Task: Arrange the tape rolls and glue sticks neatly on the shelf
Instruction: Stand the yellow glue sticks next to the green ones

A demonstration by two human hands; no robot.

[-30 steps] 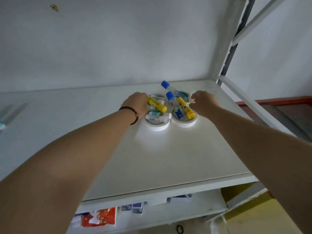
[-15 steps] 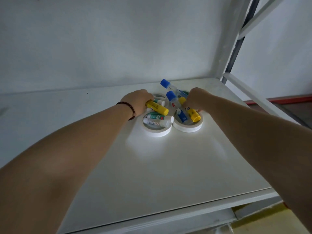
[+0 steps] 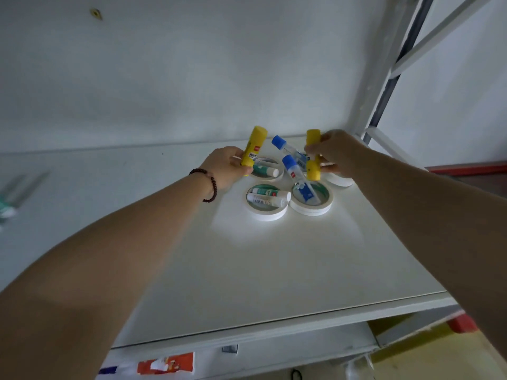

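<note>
Several white tape rolls lie flat in a cluster on the white shelf (image 3: 274, 270). The front-left tape roll (image 3: 267, 213) holds two white-and-green glue sticks (image 3: 270, 196). The front-right tape roll (image 3: 311, 208) has a blue-capped glue bottle (image 3: 297, 176) leaning in it. A second blue-capped bottle (image 3: 286, 146) lies behind. My left hand (image 3: 226, 168) grips a yellow glue stick (image 3: 253, 148), held upright above the back-left roll (image 3: 267, 176). My right hand (image 3: 336, 154) grips another yellow glue stick (image 3: 313, 153), also upright and lifted.
A grey wall rises right behind the shelf. A white metal upright and brace (image 3: 384, 111) stand at the right rear corner. A lower shelf (image 3: 247, 360) shows papers with orange print. Blurred items (image 3: 11, 204) lie at far left.
Both hands have closed on the yellow glue sticks that lay across the rolls and raised them upright. The camera has moved closer and tilted.
</note>
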